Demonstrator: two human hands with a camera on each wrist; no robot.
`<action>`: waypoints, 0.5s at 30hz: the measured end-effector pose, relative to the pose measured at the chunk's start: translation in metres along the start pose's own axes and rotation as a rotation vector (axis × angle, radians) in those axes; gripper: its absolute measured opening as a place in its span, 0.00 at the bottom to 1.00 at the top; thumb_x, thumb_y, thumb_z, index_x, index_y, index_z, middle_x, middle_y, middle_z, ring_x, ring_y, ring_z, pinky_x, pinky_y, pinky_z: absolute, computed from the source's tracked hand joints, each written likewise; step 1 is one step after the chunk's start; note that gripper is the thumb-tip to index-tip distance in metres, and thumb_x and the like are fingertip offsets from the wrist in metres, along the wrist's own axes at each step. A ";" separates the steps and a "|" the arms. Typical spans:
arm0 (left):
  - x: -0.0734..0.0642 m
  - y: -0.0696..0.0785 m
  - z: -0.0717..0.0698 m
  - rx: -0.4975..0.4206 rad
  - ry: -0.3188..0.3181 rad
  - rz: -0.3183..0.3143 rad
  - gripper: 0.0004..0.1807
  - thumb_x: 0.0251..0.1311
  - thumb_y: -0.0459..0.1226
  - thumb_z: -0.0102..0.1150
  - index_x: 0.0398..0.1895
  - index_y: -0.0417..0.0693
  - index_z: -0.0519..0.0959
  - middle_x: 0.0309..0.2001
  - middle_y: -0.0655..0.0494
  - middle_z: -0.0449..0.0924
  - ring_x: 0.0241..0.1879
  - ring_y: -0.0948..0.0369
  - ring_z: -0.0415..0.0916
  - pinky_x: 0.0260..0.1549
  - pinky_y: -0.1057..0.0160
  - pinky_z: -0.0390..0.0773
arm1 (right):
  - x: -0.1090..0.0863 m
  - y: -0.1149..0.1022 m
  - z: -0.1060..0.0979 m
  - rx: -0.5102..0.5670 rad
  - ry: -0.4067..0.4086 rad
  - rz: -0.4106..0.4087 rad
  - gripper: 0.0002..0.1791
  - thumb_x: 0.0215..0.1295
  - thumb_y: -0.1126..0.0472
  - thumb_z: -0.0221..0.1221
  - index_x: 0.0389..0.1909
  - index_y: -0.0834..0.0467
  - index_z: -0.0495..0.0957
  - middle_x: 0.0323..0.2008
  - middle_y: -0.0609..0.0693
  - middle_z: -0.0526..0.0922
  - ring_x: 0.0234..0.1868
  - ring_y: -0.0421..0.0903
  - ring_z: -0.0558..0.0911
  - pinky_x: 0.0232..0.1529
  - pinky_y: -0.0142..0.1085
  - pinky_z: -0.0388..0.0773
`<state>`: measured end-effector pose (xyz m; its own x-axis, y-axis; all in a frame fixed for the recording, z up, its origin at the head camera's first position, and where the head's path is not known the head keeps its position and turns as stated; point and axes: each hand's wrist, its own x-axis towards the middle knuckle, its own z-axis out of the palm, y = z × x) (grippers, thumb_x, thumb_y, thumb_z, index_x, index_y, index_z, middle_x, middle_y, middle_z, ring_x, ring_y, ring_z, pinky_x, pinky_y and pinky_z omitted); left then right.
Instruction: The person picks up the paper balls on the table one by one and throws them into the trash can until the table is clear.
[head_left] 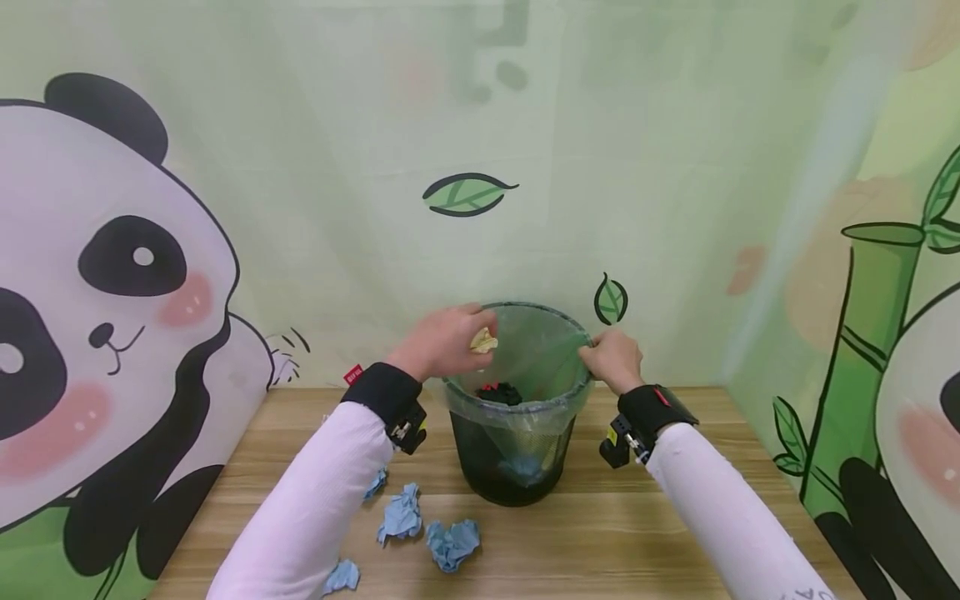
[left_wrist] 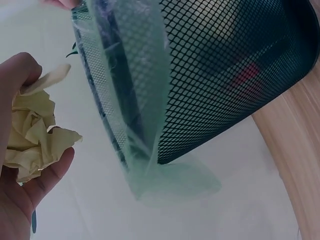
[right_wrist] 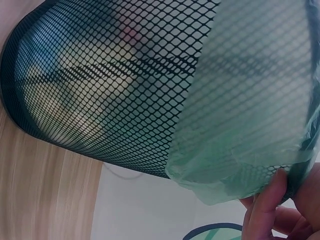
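A black mesh trash bin (head_left: 512,467) stands upright on the wooden table, lined with a translucent green bag (left_wrist: 140,100) folded over its rim. My left hand (head_left: 448,342) holds a crumpled yellow paper (left_wrist: 32,135) between thumb and fingers, at the rim's left side. On the opposite side, my right hand (head_left: 617,358) pinches the rim and bag, with the fingers (right_wrist: 267,210) outside against the liner. Inside the bin a dark crumpled thing (head_left: 501,393) with a bit of red shows; bluish and pale shapes are blurred through the mesh.
Several crumpled blue papers, among them one ball (head_left: 452,544) and another (head_left: 401,514), lie on the table (head_left: 622,542) left and in front of the bin. A printed fabric backdrop (head_left: 360,208) rises behind the table's far edge.
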<state>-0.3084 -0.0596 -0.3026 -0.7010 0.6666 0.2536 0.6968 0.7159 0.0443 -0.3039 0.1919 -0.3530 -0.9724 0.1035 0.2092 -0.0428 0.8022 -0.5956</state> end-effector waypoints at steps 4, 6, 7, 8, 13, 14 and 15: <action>0.000 0.000 0.004 -0.018 -0.018 -0.019 0.15 0.51 0.46 0.53 0.42 0.55 0.71 0.36 0.60 0.68 0.28 0.63 0.65 0.24 0.67 0.67 | 0.001 0.001 0.000 -0.005 0.001 -0.005 0.20 0.51 0.64 0.48 0.03 0.52 0.55 0.04 0.46 0.62 0.10 0.45 0.67 0.14 0.29 0.47; 0.000 0.000 0.006 -0.029 -0.024 -0.028 0.16 0.51 0.47 0.53 0.43 0.55 0.71 0.38 0.60 0.68 0.31 0.63 0.65 0.26 0.66 0.68 | 0.001 0.001 0.000 -0.012 0.000 -0.005 0.20 0.51 0.64 0.48 0.03 0.52 0.55 0.05 0.46 0.62 0.10 0.44 0.66 0.14 0.29 0.47; 0.000 0.000 0.006 -0.029 -0.021 -0.029 0.16 0.50 0.47 0.53 0.43 0.55 0.71 0.38 0.60 0.68 0.32 0.63 0.65 0.28 0.66 0.68 | 0.001 0.001 0.000 -0.015 -0.001 -0.004 0.20 0.51 0.64 0.48 0.03 0.52 0.55 0.05 0.46 0.62 0.10 0.44 0.66 0.14 0.30 0.47; 0.000 0.000 0.007 -0.033 -0.017 -0.030 0.17 0.50 0.48 0.53 0.44 0.55 0.71 0.39 0.60 0.68 0.33 0.63 0.66 0.29 0.66 0.68 | 0.001 0.001 0.000 -0.018 -0.001 -0.002 0.20 0.51 0.64 0.48 0.03 0.52 0.55 0.05 0.46 0.61 0.10 0.44 0.65 0.13 0.30 0.47; 0.000 0.000 0.010 -0.040 0.003 -0.028 0.19 0.50 0.50 0.53 0.45 0.56 0.71 0.41 0.59 0.69 0.36 0.62 0.66 0.31 0.65 0.70 | 0.001 0.000 0.000 -0.031 0.002 0.004 0.20 0.51 0.64 0.48 0.03 0.52 0.56 0.05 0.46 0.61 0.10 0.44 0.64 0.13 0.30 0.47; 0.000 0.000 0.010 -0.040 0.003 -0.029 0.19 0.50 0.50 0.53 0.45 0.56 0.71 0.42 0.59 0.69 0.36 0.62 0.66 0.31 0.64 0.70 | 0.001 0.000 0.000 -0.034 0.003 0.003 0.20 0.50 0.64 0.48 0.03 0.53 0.56 0.05 0.46 0.61 0.10 0.44 0.65 0.13 0.29 0.48; 0.000 0.000 0.010 -0.036 0.004 -0.031 0.19 0.50 0.51 0.53 0.45 0.56 0.71 0.42 0.59 0.69 0.37 0.62 0.67 0.32 0.64 0.70 | 0.002 0.000 0.000 -0.036 0.003 0.003 0.20 0.50 0.64 0.48 0.03 0.53 0.56 0.05 0.46 0.61 0.10 0.44 0.64 0.13 0.29 0.48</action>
<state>-0.3100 -0.0568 -0.3125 -0.7218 0.6432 0.2555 0.6798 0.7281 0.0874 -0.3054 0.1921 -0.3533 -0.9717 0.1075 0.2103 -0.0320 0.8223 -0.5681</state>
